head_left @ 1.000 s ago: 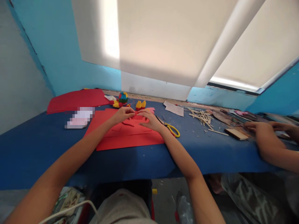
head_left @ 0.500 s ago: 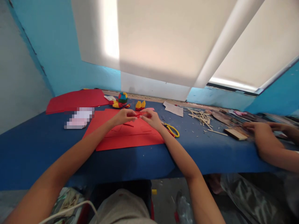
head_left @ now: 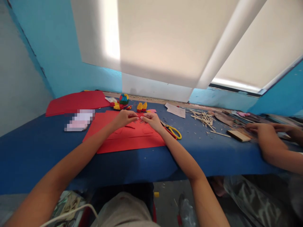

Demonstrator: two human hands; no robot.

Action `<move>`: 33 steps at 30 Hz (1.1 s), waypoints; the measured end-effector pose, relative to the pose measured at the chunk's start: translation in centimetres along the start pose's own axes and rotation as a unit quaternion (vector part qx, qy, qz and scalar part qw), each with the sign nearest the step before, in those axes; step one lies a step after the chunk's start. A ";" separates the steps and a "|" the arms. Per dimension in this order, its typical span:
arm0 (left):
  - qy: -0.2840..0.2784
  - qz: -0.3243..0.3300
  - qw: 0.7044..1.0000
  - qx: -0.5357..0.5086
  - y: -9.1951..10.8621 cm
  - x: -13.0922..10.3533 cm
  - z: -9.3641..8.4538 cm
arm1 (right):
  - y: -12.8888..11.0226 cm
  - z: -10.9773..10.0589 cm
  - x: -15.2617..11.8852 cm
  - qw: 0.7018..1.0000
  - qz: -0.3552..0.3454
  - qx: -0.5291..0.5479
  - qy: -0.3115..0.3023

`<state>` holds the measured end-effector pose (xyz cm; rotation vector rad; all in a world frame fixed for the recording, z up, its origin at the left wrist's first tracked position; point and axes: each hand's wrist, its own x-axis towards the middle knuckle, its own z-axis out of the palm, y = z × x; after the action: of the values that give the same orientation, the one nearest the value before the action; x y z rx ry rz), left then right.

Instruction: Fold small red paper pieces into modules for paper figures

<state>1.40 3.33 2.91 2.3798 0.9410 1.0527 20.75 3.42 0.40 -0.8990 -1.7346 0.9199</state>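
Observation:
My left hand (head_left: 126, 118) and my right hand (head_left: 152, 121) meet above red paper sheets (head_left: 130, 144) on the blue table. Pinched between the fingertips of both hands is a small piece of red paper (head_left: 140, 114), partly hidden by the fingers. Below them a short dark-red ridged strip (head_left: 130, 127) lies on the sheets. Small red paper pieces (head_left: 148, 130) rest beside it. Yellow-handled scissors (head_left: 174, 132) lie just right of my right wrist, partly behind it.
Behind my hands stand a yellow-and-red folded-paper piece (head_left: 141, 107) and a multicoloured one (head_left: 123, 100). More red sheets (head_left: 75, 102) lie back left, near a blurred-out flat object (head_left: 80, 120). Thin sticks (head_left: 204, 119) and a wooden block (head_left: 239, 136) lie rightward, beside another person's arm (head_left: 272, 142).
My fingertips have shifted slightly around the small red paper, which stays between both hands. The camera view has moved a little; the table items stay put.

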 end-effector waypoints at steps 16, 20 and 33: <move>-0.040 -0.011 0.999 0.006 -0.4 -0.1 0.1 | 0.1 0.1 -0.1 1.000 0.012 -0.019 0.019; -0.064 -0.024 0.998 -0.012 -0.7 -0.1 0.2 | 0.4 0.0 0.0 1.000 0.013 -0.026 0.012; -0.141 -0.025 0.986 -0.082 -0.7 -0.4 1.2 | 0.7 0.0 -0.3 0.992 -0.064 -0.106 0.000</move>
<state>1.81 3.49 1.52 2.2783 0.7776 0.7203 20.92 3.42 -0.31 -0.9109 -1.8927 0.6603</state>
